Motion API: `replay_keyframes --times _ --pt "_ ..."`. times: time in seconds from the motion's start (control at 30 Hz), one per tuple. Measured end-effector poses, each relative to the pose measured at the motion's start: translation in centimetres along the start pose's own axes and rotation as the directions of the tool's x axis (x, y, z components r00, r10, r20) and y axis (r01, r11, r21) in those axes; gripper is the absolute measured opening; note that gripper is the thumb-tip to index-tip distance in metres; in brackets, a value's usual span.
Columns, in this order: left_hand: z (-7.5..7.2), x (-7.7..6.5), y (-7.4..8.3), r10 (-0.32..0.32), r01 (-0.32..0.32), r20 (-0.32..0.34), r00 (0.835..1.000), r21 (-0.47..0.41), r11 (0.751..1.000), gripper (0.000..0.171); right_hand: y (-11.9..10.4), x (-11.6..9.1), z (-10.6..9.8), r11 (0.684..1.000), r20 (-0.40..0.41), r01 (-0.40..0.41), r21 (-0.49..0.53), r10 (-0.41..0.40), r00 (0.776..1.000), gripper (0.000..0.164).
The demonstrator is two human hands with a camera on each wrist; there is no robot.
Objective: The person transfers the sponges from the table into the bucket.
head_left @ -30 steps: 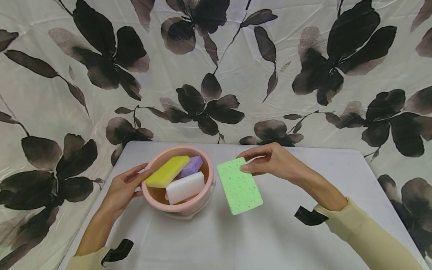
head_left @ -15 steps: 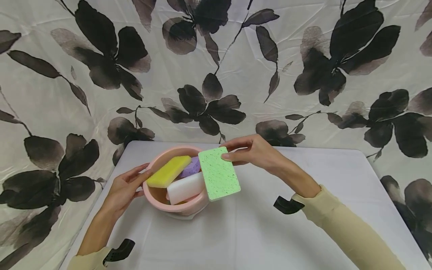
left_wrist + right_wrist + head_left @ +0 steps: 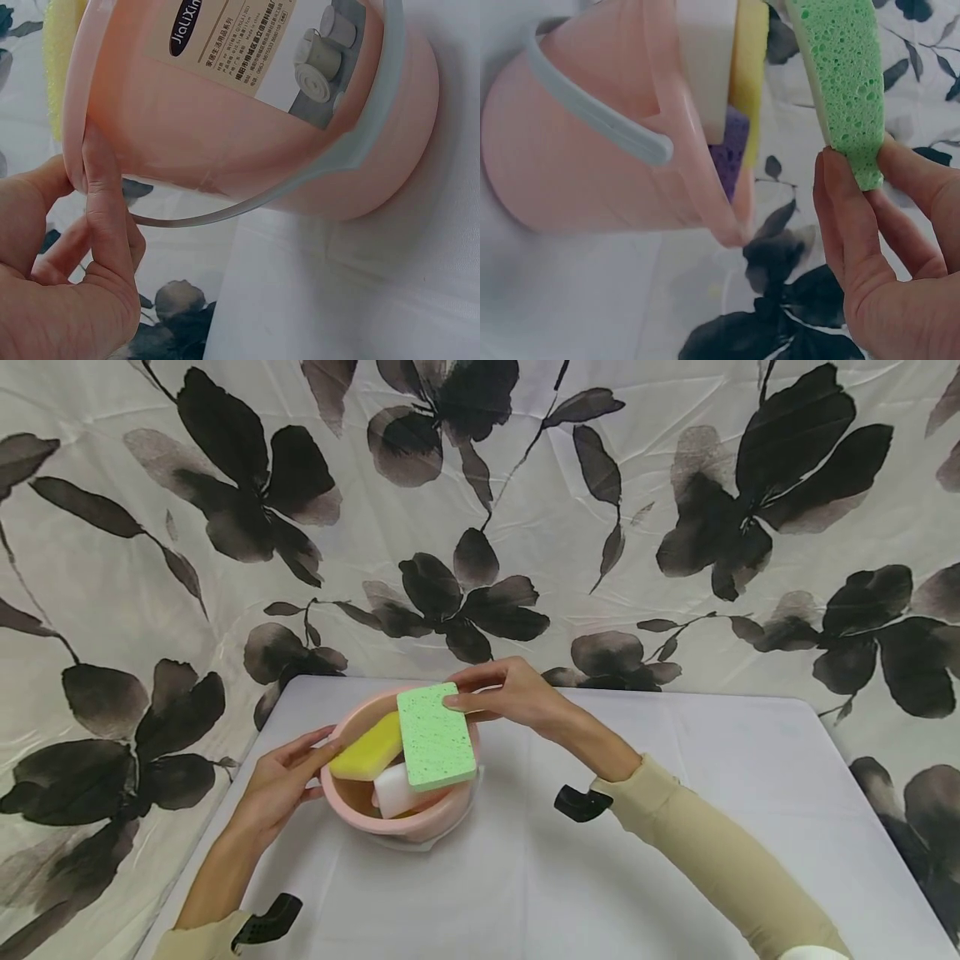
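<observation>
A pink bucket (image 3: 352, 806) with a grey handle (image 3: 600, 116) stands on the white table. My left hand (image 3: 279, 781) pinches its rim at the left, thumb and fingers on either side of the wall, as the left wrist view shows. Above the bucket's mouth, my right hand (image 3: 517, 693) pinches a green sponge (image 3: 437, 739) by its upper corner. In the right wrist view the sponge is apart from the rim. Inside the bucket lie a yellow sponge (image 3: 369, 750), a white block-shaped sponge (image 3: 393, 793) and a purple sponge (image 3: 731, 150), which the green one hides in the head view.
White cloth covers the table (image 3: 600, 860). Behind it and at the left hangs a white curtain (image 3: 570, 552) with dark flowers. A printed label (image 3: 247, 45) is on the bucket's side. Black devices sit on both wrists, including the right wrist's camera (image 3: 583, 803).
My right hand has carried the green sponge leftward, from beside the bucket to over its mouth. The left hand keeps its hold on the rim.
</observation>
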State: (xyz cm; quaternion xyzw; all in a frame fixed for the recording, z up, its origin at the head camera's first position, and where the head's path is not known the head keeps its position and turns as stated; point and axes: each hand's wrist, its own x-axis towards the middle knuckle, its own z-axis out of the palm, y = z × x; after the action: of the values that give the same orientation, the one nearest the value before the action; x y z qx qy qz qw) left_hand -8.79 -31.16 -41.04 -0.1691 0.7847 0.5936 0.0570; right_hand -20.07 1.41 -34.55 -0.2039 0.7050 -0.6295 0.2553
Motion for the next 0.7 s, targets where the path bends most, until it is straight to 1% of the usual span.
replay_keyframes --times 0.13,0.2,0.27,0.33,0.43,0.53,0.63,0.7 --pt "0.1 0.0 0.0 -0.002 0.002 -0.006 1.0 0.005 1.0 0.08 0.3 1.2 1.1 1.0 0.002 -0.018 -0.02 0.018 1.0 0.037" --pt "0.1 0.0 0.0 -0.002 0.002 -0.009 1.0 0.004 1.0 0.08 0.5 1.8 1.6 0.998 -0.01 -0.025 -0.054 0.025 1.0 0.037" --pt "0.1 0.0 0.0 -0.004 0.004 -0.009 1.0 0.001 1.0 0.079 0.9 2.4 2.1 0.992 -0.037 -0.024 -0.125 0.02 0.999 0.036" --pt "0.2 0.0 0.0 -0.006 0.006 -0.011 1.0 0.002 1.0 0.079 1.2 2.9 2.4 0.979 -0.066 -0.017 -0.205 0.003 0.998 0.034" --pt "0.2 0.1 0.0 -0.01 0.01 -0.014 1.0 0.006 1.0 0.08 1.5 3.4 2.7 0.944 -0.078 0.02 -0.33 -0.048 0.996 0.031" --pt "0.2 0.1 0.1 -0.012 0.012 -0.014 1.0 0.008 1.0 0.08 1.6 3.5 2.8 0.909 -0.051 0.088 -0.407 -0.118 0.992 0.028" --pt "0.1 0.1 0.1 -0.012 0.013 -0.014 1.0 0.008 1.0 0.08 1.6 3.3 2.9 0.858 -0.024 0.17 -0.484 -0.208 0.978 0.027" --pt "0.1 0.1 0.1 -0.013 0.013 -0.018 1.0 0.009 1.0 0.08 1.6 3.1 3.0 0.823 -0.02 0.207 -0.529 -0.256 0.966 0.027"
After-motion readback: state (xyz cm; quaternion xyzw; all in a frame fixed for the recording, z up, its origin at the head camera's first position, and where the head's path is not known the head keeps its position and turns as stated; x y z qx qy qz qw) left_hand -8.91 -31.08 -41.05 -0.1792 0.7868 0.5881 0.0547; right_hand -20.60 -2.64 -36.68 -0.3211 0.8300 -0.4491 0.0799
